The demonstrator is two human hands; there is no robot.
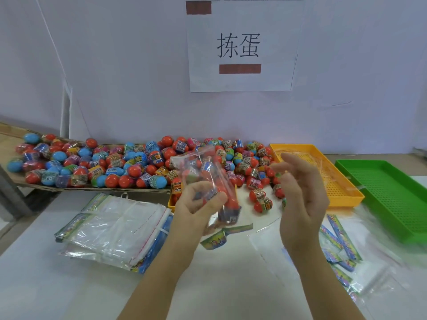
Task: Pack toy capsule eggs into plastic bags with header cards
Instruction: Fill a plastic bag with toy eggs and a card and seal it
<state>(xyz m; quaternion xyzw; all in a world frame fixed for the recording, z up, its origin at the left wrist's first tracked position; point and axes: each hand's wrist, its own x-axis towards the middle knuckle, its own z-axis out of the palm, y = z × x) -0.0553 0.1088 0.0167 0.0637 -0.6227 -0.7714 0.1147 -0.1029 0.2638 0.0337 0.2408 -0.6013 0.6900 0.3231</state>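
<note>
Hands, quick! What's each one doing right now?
Left hand: closed around the bag of eggs.
Right hand: open, holding nothing.

A white paper sign printed with two large black characters hangs on the pale wall at the far side. On the white table, an orange mesh tray lies to the right, with a green mesh tray just beside it, farther right. A brown cardboard sheet lies at the far left.
</note>
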